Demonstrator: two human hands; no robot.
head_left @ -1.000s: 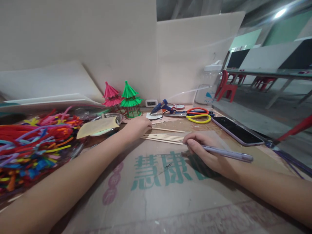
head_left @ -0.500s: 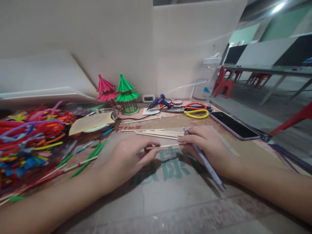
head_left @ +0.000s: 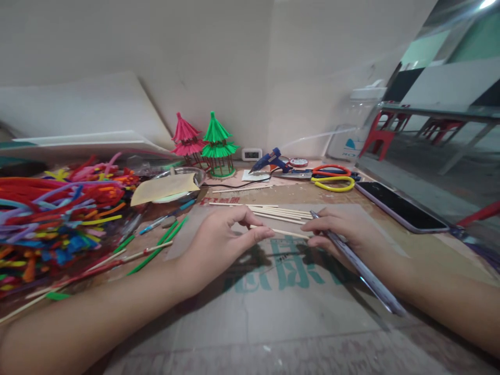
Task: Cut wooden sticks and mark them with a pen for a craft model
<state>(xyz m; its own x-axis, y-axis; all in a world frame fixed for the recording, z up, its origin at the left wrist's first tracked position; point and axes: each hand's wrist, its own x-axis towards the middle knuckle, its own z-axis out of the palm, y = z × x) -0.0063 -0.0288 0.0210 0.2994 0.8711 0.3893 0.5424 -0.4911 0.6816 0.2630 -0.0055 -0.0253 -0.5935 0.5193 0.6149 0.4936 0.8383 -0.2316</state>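
Note:
My left hand (head_left: 226, 239) pinches one end of a thin pale wooden stick (head_left: 289, 233) between thumb and forefinger. The stick's other end meets the fingertips of my right hand (head_left: 347, 237), whose fingers are closed. A greyish pen (head_left: 365, 273) lies across that hand, its lower end slanting down to the right. Just beyond the fingers, several loose wooden sticks (head_left: 281, 212) lie side by side on a sheet with green printed characters (head_left: 299, 276). Whether the right fingertips grip the stick or only touch it is hard to make out.
At left lies a heap of coloured pipe cleaners (head_left: 62, 224), near a metal dish (head_left: 199, 177) under yellowish paper (head_left: 166, 188). Behind stand a green pagoda model (head_left: 216, 146) and a pink one (head_left: 185, 135). A glue gun (head_left: 269, 160), scissors (head_left: 332, 182), phone (head_left: 400, 204) and bottle (head_left: 349, 130) line the back right.
The whole view has shifted, so the scene sits farther right. The stick between my hands is now tilted down to the right, and more of it shows. Both hands keep their holds.

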